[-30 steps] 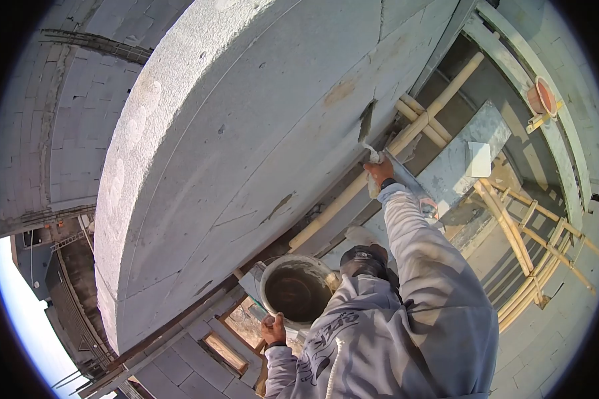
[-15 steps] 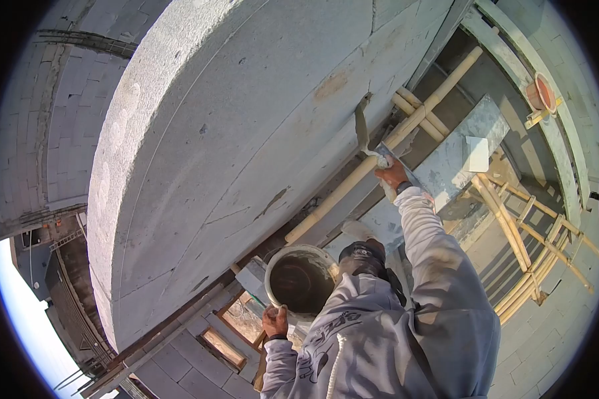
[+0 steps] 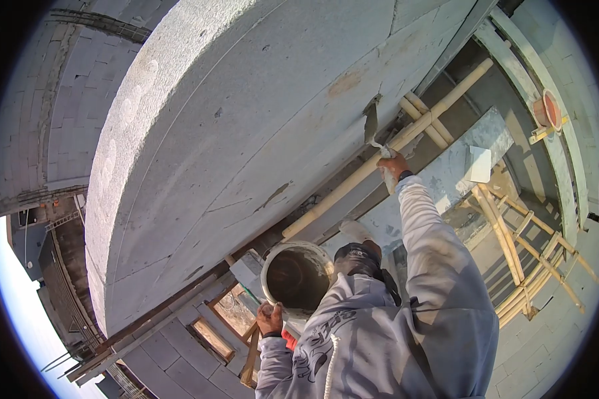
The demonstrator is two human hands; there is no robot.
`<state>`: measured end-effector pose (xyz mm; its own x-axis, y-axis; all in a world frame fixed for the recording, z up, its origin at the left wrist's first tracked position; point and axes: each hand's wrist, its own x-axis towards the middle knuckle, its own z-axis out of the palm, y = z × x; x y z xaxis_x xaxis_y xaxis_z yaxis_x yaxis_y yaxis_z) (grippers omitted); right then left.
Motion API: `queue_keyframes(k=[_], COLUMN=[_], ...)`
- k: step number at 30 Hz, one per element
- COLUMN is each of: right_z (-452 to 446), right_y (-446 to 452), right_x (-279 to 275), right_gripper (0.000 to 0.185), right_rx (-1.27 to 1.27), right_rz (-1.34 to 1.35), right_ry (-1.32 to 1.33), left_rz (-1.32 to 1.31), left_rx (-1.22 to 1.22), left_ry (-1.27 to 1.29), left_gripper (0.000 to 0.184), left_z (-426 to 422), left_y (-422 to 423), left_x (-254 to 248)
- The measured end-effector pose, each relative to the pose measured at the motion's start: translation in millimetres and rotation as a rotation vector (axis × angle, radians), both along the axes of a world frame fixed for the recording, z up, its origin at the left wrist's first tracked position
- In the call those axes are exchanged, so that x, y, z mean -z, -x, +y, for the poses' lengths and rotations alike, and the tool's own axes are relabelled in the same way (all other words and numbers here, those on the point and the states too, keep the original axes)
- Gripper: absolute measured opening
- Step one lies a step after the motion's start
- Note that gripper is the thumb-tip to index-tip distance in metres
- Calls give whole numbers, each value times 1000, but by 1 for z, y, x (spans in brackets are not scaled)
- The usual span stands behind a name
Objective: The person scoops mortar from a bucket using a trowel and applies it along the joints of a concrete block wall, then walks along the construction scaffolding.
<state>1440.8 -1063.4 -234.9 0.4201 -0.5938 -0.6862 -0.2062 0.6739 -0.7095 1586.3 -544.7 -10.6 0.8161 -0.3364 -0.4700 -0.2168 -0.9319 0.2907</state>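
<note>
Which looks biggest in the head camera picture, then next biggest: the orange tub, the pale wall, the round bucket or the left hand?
1. Pale wall
2. Round bucket
3. Orange tub and left hand: these look too alike to rank.

Brought the right hand (image 3: pixel 394 166) nearer the dark wall patch (image 3: pixel 371 123), right of the frame's upper centre, than half a second ago; revealed a red object (image 3: pixel 289 339) beside the left wrist (image 3: pixel 271 332), lower centre.
</note>
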Motion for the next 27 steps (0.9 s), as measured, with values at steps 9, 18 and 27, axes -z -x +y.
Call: queue_keyframes(k=[9, 18, 27], right_z=[23, 114, 200], right_y=[8, -2, -96], right_x=[-46, -72, -4], right_gripper=[23, 22, 24], right_rx=[-231, -464, -646], right_rz=[10, -40, 249], right_ry=[-59, -364, -269], left_rz=[-3, -79, -139], left_rx=[-61, -238, -675], left_ry=[-53, -16, 133], left_gripper=[41, 29, 34], left_z=[21, 39, 96], left_y=[4, 20, 66], left_x=[23, 19, 11])
